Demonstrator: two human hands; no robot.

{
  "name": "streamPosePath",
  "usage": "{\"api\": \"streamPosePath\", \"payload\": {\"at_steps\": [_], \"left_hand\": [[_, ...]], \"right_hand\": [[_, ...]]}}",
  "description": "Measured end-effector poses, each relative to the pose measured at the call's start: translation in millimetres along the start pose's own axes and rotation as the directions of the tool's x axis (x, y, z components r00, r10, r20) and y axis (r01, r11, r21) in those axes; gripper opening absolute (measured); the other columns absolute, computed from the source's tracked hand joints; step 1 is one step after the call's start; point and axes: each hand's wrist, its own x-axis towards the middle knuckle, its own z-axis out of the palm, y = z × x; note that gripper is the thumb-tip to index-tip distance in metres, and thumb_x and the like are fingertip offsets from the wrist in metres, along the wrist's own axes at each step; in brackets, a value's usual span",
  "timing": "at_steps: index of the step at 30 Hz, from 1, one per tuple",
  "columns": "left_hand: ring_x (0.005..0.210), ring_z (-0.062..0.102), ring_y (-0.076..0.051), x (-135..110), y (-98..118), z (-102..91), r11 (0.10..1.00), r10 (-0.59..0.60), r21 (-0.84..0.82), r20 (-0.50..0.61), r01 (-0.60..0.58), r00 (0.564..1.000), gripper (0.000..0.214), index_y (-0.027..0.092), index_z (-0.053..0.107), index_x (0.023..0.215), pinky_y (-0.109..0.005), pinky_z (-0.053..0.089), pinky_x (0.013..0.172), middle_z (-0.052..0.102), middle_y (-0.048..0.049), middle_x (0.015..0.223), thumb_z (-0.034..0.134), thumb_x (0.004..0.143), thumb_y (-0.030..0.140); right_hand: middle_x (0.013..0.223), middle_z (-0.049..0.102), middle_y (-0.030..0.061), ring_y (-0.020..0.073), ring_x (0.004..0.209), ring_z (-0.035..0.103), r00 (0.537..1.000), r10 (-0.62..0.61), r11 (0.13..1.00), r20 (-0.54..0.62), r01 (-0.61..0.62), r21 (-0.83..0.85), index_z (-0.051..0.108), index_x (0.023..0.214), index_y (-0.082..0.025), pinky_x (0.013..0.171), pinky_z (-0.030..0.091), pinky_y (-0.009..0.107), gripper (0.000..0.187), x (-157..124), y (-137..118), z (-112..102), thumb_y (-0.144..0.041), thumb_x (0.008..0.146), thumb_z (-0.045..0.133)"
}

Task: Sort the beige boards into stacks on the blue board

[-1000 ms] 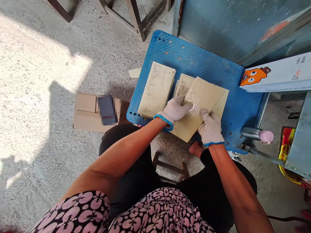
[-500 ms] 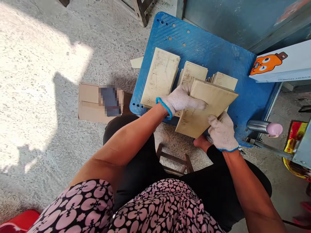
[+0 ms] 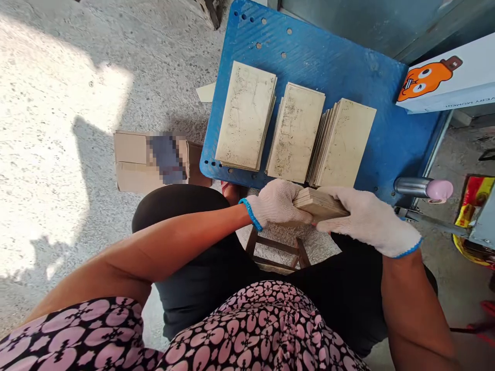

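Blue tabletop, wide beyond three board stacks, gloved hands gripping small boards by its near edge

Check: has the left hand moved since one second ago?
Yes: the left hand has shifted down the view, judged against the table.

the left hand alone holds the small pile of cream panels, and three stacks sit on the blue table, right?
Not the left hand alone: the head view shows the right hand holding the small pile of cream panels too. Three stacks do sit on the blue table.
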Motion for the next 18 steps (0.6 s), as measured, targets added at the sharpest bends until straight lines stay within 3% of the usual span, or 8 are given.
{"api": "streamPosePath", "payload": {"at_steps": [4,7,11,13,15,18], "left_hand": [[0.074,0.066,-0.018,-4.7,-10.8,6.9,0.998,-0.037,0.044,0.014,0.036,0.999,0.038,0.014,0.08,0.088,-0.022,0.048,0.062,0.072,-0.0001,0.072,0.083,0.065,0.044],[0.077,0.069,-0.018,-5.9,-18.9,4.9,0.994,-0.036,0.103,0.072,0.029,0.997,0.043,0.019,0.081,0.099,-0.022,0.05,0.068,0.076,0.0009,0.079,0.081,0.067,0.048],[0.089,0.072,-0.018,-4.5,-26.3,-4.9,0.963,-0.05,0.27,0.229,-0.014,0.972,0.046,0.029,0.079,0.114,-0.021,0.051,0.076,0.079,0.0036,0.092,0.08,0.07,0.042],[0.094,0.073,-0.021,-2.8,-29.2,-10.6,0.906,-0.112,0.422,0.301,-0.026,0.947,0.05,0.033,0.076,0.119,-0.023,0.052,0.077,0.079,0.0025,0.097,0.08,0.07,0.039],[0.098,0.073,-0.027,-1.7,-31.0,-16.0,0.794,-0.213,0.607,0.331,-0.035,0.919,0.059,0.033,0.074,0.124,-0.029,0.054,0.08,0.079,-0.0032,0.105,0.082,0.066,0.035],[0.103,0.072,-0.037,-1.8,-30.6,-23.1,0.636,-0.324,0.771,0.314,-0.04,0.892,0.066,0.02,0.07,0.129,-0.041,0.056,0.083,0.075,-0.0177,0.117,0.082,0.064,0.027]], "right_hand": [[0.102,0.077,-0.0009,0.0258,0.093,0.071,0.992,0.114,0.957,0.062,-0.093,-0.274,0.071,0.119,-0.035,0.069,0.049,0.031,0.05,6.7,-20.3,14.2,-0.056,0.075,0.079],[0.1,0.076,0.0009,0.0249,0.092,0.071,0.987,0.073,0.935,0.141,-0.018,-0.354,0.07,0.115,-0.032,0.069,0.046,0.03,0.045,12.8,-22.7,26.0,-0.059,0.079,0.074],[0.102,0.075,0.0064,0.0252,0.092,0.071,0.97,0.005,0.894,0.243,0.105,-0.435,0.069,0.107,-0.024,0.072,0.046,0.031,0.043,19.9,-22.6,51.6,-0.062,0.088,0.065],[0.105,0.074,0.0089,0.0259,0.095,0.071,0.964,0.002,0.878,0.265,0.125,-0.462,0.068,0.109,-0.023,0.074,0.047,0.031,0.044,24.9,-23.0,68.9,-0.062,0.09,0.062],[0.11,0.073,0.0099,0.0267,0.098,0.071,0.958,0.006,0.864,0.286,0.14,-0.484,0.066,0.114,-0.023,0.076,0.047,0.032,0.043,31.5,-22.3,86.4,-0.059,0.092,0.06],[0.113,0.073,0.0091,0.0274,0.101,0.071,0.949,0.059,0.853,0.31,0.113,-0.509,0.065,0.115,-0.023,0.076,0.047,0.033,0.038,43.0,-16.0,108.0,-0.054,0.096,0.057]]}}
